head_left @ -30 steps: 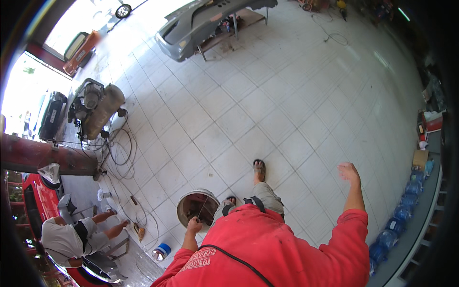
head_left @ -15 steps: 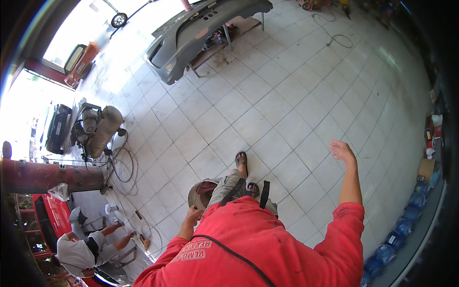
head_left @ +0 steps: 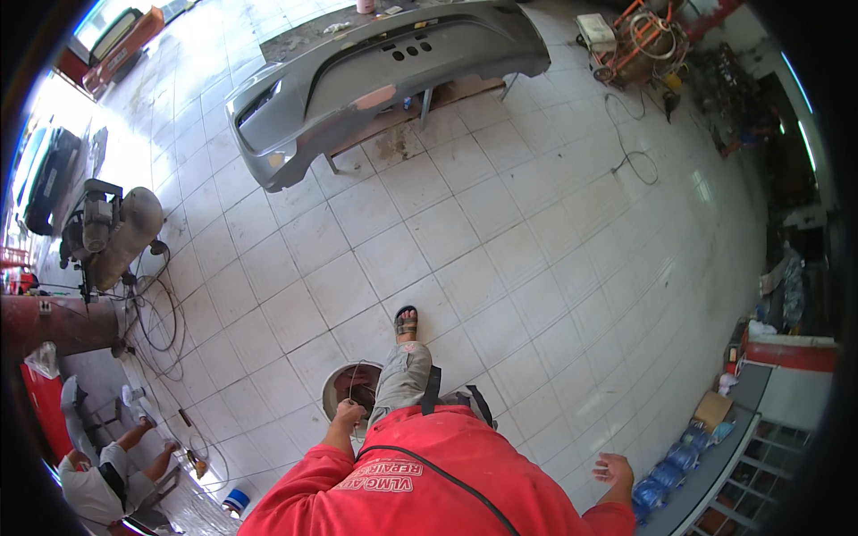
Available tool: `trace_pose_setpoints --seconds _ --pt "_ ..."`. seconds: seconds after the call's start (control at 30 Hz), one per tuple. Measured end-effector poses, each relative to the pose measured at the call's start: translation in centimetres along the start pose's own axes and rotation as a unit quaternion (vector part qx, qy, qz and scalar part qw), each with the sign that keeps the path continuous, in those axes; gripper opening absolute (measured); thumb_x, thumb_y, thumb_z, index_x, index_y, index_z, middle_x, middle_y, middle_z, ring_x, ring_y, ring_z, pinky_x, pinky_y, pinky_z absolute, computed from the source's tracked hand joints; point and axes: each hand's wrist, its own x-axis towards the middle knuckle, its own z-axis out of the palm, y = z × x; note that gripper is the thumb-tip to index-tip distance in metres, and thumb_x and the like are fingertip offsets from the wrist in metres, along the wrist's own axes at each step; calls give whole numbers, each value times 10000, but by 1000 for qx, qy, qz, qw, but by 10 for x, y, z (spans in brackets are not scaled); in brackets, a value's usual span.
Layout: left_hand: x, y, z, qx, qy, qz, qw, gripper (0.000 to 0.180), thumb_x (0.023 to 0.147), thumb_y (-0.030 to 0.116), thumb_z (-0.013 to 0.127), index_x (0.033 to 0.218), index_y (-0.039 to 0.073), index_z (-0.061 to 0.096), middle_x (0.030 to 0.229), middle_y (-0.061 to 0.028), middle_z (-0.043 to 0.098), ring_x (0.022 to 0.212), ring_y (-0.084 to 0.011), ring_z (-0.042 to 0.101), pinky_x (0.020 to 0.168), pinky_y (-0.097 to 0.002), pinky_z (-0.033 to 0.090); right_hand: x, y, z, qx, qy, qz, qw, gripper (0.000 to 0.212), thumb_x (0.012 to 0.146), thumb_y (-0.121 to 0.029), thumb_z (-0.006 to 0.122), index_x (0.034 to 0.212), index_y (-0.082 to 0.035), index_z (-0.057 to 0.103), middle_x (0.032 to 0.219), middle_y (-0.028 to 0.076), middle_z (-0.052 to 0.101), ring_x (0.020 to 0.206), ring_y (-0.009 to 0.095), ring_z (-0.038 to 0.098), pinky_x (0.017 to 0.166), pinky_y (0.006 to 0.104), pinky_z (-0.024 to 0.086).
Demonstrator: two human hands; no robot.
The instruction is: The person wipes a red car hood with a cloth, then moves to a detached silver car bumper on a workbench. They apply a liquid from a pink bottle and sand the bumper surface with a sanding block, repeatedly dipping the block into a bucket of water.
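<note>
My left hand (head_left: 349, 414) is closed around the thin wire handle of a bucket (head_left: 332, 386), which hangs beside my left leg. The bucket is pale outside and has something dark reddish inside that I cannot make out. Low on the right, my right hand (head_left: 613, 473) swings free of my body, its fingers loosely apart and holding nothing. My sandaled foot (head_left: 406, 322) is stepping forward on the white tiles.
Ahead stands a grey car bumper (head_left: 375, 89) on a stand. An air compressor (head_left: 121, 228) and looped hoses (head_left: 165, 313) are at left, near a seated person (head_left: 103, 487). Blue water bottles (head_left: 666, 471) line the right; a wheeled cart (head_left: 639, 40) stands far right.
I have walked forward, and the bumper is nearer. My right arm has swung down and back toward my side. The bucket is still in my left hand.
</note>
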Motion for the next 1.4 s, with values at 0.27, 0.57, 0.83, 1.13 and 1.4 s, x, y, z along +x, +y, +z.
trace_pose_setpoints --seconds 0.27,0.57,0.83,1.13,1.4 --pt "100 148 12 188 35 211 959 324 728 144 803 1021 97 673 902 -163 726 911 -323 741 784 -442 599 -39 -331 -14 -132 85 -195 968 511 1016 -244 731 1456 -20 599 1237 174 716 903 351 744 739 496 604" --pt "133 369 37 250 80 197 945 388 968 241 604 1339 143 660 1320 -215 725 1281 -382 673 1090 -494 528 -309 -892 281 -434 123 -675 584 738 899 -278 838 1525 -9 556 1472 219 641 1306 366 653 1088 451 519" --pt "155 539 95 308 205 198 908 216 927 194 580 1097 134 700 1030 -106 753 1081 -310 696 929 -450 507 -433 -1097 715 -509 -4 -861 12 1109 786 -340 928 1685 -102 324 1719 237 338 1567 464 346 1271 483 344" --pt "134 497 186 167 267 163 935 214 853 100 667 1056 80 732 1097 -118 718 1103 -332 680 1018 -550 475 -416 -1202 917 -548 161 -821 -26 1155 814 -695 814 1644 -50 335 1605 259 474 1465 440 485 1204 503 417" --pt "256 571 148 -45 424 196 883 257 868 216 752 1066 63 696 1090 -154 688 1055 -383 652 908 -517 529 -397 -1238 923 -437 56 -890 -117 885 930 -599 768 1561 -62 457 1453 247 614 1346 443 595 1090 491 499"
